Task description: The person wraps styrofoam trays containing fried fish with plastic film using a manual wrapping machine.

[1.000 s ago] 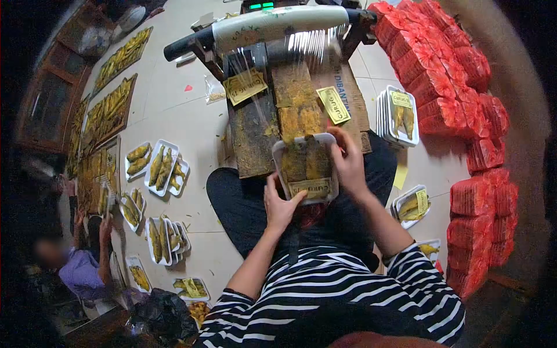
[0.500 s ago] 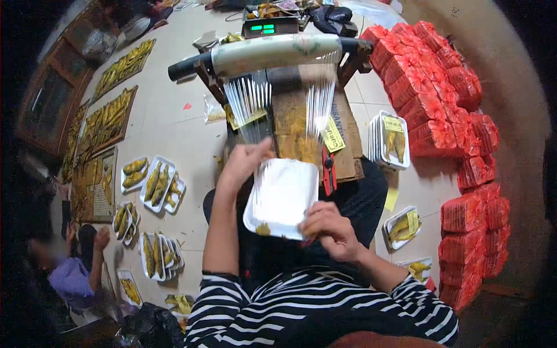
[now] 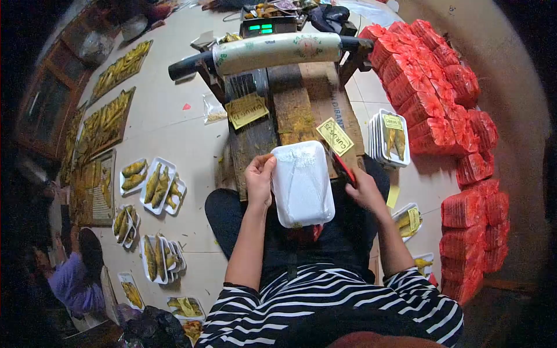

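My left hand grips the upper left edge of a white foam tray, its underside up and wrapped in clear film. Right of the tray, my right hand is closed on a red cutter. Beyond the tray stands a wooden board with two yellow labels, one at its left and one at its right. A roll of clear film lies across the top of the board.
Red wrapped bundles line the right side. A stack of labelled trays stands beside my right knee. Trays of fish lie on the left floor, near racks of fish. A person in purple sits at lower left. A scale is at the back.
The tray has moved up and right and turned more upright. My right hand has left its lower edge and taken hold of the red cutter. The stretched film strands are gone from beneath the roll.
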A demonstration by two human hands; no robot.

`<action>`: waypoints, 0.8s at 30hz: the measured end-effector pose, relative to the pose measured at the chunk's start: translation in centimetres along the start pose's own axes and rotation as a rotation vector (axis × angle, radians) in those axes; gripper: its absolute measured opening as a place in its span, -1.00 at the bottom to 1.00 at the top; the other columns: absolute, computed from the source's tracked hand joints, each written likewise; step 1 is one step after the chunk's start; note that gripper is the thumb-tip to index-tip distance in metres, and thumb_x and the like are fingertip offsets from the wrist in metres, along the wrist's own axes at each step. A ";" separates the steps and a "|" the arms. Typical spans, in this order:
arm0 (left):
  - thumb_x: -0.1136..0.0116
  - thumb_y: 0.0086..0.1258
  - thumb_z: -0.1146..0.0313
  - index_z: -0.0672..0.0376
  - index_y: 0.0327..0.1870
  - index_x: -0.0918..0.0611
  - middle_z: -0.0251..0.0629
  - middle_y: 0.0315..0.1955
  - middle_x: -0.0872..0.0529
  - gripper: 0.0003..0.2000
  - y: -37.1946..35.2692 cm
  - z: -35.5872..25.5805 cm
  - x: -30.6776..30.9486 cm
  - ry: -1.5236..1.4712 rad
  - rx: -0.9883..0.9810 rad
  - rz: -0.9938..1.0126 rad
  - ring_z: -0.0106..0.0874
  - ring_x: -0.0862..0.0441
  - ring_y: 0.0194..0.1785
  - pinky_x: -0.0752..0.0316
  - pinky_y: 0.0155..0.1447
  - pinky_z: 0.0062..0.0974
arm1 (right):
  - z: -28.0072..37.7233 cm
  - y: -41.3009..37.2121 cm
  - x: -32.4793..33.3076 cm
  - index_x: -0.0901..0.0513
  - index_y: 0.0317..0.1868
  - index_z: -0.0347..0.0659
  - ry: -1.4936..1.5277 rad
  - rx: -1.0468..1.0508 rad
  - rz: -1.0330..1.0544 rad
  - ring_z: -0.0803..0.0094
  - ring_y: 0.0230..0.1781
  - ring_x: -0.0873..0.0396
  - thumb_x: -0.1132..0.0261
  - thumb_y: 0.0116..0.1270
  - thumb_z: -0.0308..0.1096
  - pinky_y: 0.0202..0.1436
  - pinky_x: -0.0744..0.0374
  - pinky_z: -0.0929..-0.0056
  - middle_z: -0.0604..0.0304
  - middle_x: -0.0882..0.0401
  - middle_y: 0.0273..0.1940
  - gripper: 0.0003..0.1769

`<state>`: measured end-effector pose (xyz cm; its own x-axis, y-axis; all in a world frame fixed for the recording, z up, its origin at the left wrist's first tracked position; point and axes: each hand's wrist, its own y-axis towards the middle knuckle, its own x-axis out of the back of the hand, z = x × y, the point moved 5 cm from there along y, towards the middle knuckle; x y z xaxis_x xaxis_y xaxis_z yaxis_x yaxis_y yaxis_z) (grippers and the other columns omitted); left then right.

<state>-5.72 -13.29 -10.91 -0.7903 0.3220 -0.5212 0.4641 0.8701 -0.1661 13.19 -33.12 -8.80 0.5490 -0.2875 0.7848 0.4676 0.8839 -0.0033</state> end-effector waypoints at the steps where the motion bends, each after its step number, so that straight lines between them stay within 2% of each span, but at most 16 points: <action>1: -0.15 0.23 0.48 0.25 -0.33 -0.55 -0.39 -0.42 -0.60 -0.93 -0.2 0.4 0.1 -0.076 0.028 -0.015 -0.64 -0.51 -0.36 -0.42 -0.23 -0.68 | -0.9 -0.8 0.4 -0.37 -0.05 -0.26 0.190 -0.096 0.198 0.48 -0.57 -0.39 -0.20 0.15 -0.40 -0.51 -0.37 0.51 0.21 -0.39 -0.49 -0.65; 3: -0.13 0.25 0.46 0.25 -0.33 -0.56 -0.38 -0.41 -0.61 -0.94 -0.6 0.7 0.1 -0.148 0.086 -0.031 -0.62 -0.53 -0.36 -0.44 -0.23 -0.67 | -2.4 -3.2 2.0 -0.39 0.06 -0.21 0.712 -0.274 0.343 0.55 -0.55 -0.37 -0.22 0.15 -0.39 -0.50 -0.33 0.59 0.27 -0.43 -0.44 -0.57; 5: -0.10 0.28 0.44 0.24 -0.35 -0.56 -0.36 -0.42 -0.62 -0.93 -1.0 0.5 0.0 -0.244 0.115 -0.060 -0.61 -0.54 -0.36 -0.45 -0.23 -0.66 | -1.4 -4.3 5.6 -0.37 0.14 -0.13 0.785 -0.351 0.204 0.71 -0.55 -0.29 -0.13 0.24 -0.39 -0.54 -0.26 0.72 0.41 -0.38 -0.43 -0.58; 7: -0.07 0.30 0.44 0.23 -0.36 -0.55 -0.36 -0.42 -0.62 -0.92 -1.5 0.4 -0.3 -0.345 0.132 -0.087 -0.60 -0.54 -0.36 -0.46 -0.23 -0.66 | -1.5 -3.4 7.4 -0.15 0.31 -0.13 1.120 -0.324 -0.012 0.69 -0.61 -0.21 -0.10 0.30 -0.11 -0.61 -0.17 0.71 0.36 -0.42 -0.36 -0.37; 9: -0.03 0.34 0.39 0.22 -0.35 -0.55 -0.35 -0.40 -0.61 -0.89 -2.0 0.2 -0.4 -0.336 0.090 -0.078 -0.59 -0.54 -0.35 -0.47 -0.22 -0.65 | -0.4 -0.9 8.3 -0.20 0.30 -0.14 1.073 -0.257 -0.085 0.67 -0.60 -0.23 -0.07 0.33 -0.17 -0.60 -0.19 0.71 0.37 -0.43 -0.36 -0.44; 11: -0.02 0.34 0.38 0.22 -0.34 -0.57 -0.36 -0.41 -0.61 -0.87 -2.6 -0.2 -0.9 -0.328 0.042 -0.086 -0.58 -0.54 -0.34 -0.47 -0.20 -0.64 | 4.4 2.7 7.6 -0.29 0.24 -0.17 0.823 -0.037 0.189 0.66 -0.58 -0.29 -0.03 0.35 -0.23 -0.56 -0.24 0.71 0.36 -0.42 -0.37 -0.53; 13: 0.04 0.37 0.36 0.21 -0.30 -0.54 -0.39 -0.37 -0.58 -0.86 -3.1 -1.0 -1.7 -0.253 -0.012 -0.100 -0.60 -0.51 -0.32 -0.43 -0.17 -0.66 | 11.3 5.9 5.4 -0.40 0.17 -0.09 0.435 0.214 0.315 0.53 -0.56 -0.36 -0.04 0.34 -0.27 -0.50 -0.33 0.62 0.29 -0.45 -0.39 -0.60; 15: 0.07 0.39 0.36 0.20 -0.28 -0.52 -0.40 -0.37 -0.57 -0.86 -3.5 -1.7 -2.5 -0.182 -0.107 -0.145 -0.62 -0.49 -0.32 -0.41 -0.18 -0.67 | 16.8 7.7 2.7 -0.46 0.13 0.07 0.117 0.623 0.213 0.38 -0.51 -0.41 -0.09 0.27 -0.34 -0.45 -0.40 0.48 0.19 -0.49 -0.35 -0.61; 16: 0.11 0.40 0.36 0.20 -0.30 -0.48 -0.40 -0.37 -0.55 -0.86 -3.6 -2.1 -2.7 -0.101 -0.163 -0.112 -0.63 -0.48 -0.31 -0.40 -0.19 -0.67 | 17.5 7.8 2.2 -0.46 0.13 0.15 -0.009 0.615 0.189 0.35 -0.49 -0.44 -0.09 0.24 -0.37 -0.43 -0.42 0.44 0.18 -0.48 -0.36 -0.58; 18: 0.11 0.41 0.36 0.19 -0.34 -0.47 -0.40 -0.38 -0.55 -0.86 -3.3 -0.8 -1.9 -0.139 -0.124 -0.103 -0.63 -0.48 -0.30 -0.41 -0.19 -0.66 | 18.6 7.9 2.3 -0.46 0.12 0.32 -0.261 0.590 0.139 0.28 -0.45 -0.49 -0.07 0.18 -0.41 -0.38 -0.48 0.35 0.16 -0.45 -0.37 -0.50; 19: 0.11 0.41 0.36 0.18 -0.36 -0.46 -0.39 -0.38 -0.55 -0.85 -3.2 -0.9 -1.8 -0.159 -0.103 -0.098 -0.63 -0.48 -0.29 -0.42 -0.19 -0.66 | 17.7 8.1 3.8 -0.46 0.11 0.35 -0.327 0.495 0.226 0.27 -0.41 -0.52 -0.08 0.17 -0.39 -0.36 -0.49 0.33 0.15 -0.44 -0.39 -0.50; 20: 0.14 0.42 0.36 0.17 -0.39 -0.43 -0.40 -0.43 -0.49 -0.84 -3.3 -0.7 -1.7 -0.202 0.020 -0.107 -0.64 -0.45 -0.31 -0.36 -0.18 -0.68 | 15.9 8.0 5.4 -0.47 0.11 0.35 -0.360 0.459 0.260 0.28 -0.42 -0.51 -0.08 0.18 -0.39 -0.40 -0.48 0.36 0.15 -0.44 -0.40 -0.51; 21: 0.14 0.42 0.36 0.16 -0.38 -0.42 -0.40 -0.42 -0.50 -0.85 -3.2 -0.6 -1.5 -0.262 0.013 -0.115 -0.64 -0.45 -0.31 -0.38 -0.17 -0.66 | 13.3 7.5 8.1 -0.49 0.08 0.33 -0.347 0.175 0.296 0.27 -0.42 -0.51 -0.09 0.21 -0.36 -0.42 -0.45 0.34 0.13 -0.46 -0.40 -0.56; 22: 0.14 0.42 0.36 0.16 -0.37 -0.42 -0.40 -0.42 -0.50 -0.86 -2.9 -0.4 -1.3 -0.320 0.008 -0.120 -0.64 -0.46 -0.31 -0.39 -0.17 -0.64 | 13.3 6.4 11.3 -0.52 0.06 0.28 -0.428 0.084 0.243 0.26 -0.46 -0.48 -0.10 0.22 -0.33 -0.43 -0.42 0.34 0.10 -0.46 -0.44 -0.60; 24: 0.15 0.42 0.35 0.13 -0.32 -0.42 -0.41 -0.38 -0.51 -0.89 -2.4 0.4 -0.8 -0.398 -0.013 -0.113 -0.62 -0.47 -0.29 -0.41 -0.14 -0.61 | 7.6 6.0 11.6 -0.51 0.08 0.17 -0.159 0.075 0.254 0.28 -0.41 -0.48 -0.13 0.20 -0.37 -0.33 -0.41 0.38 0.08 -0.48 -0.41 -0.60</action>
<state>-6.00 -15.76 -10.42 -0.6183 0.0565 -0.7839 0.3756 0.8974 -0.2316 17.11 -28.40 4.95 0.5236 0.0021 0.8519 0.2737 0.9466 -0.1705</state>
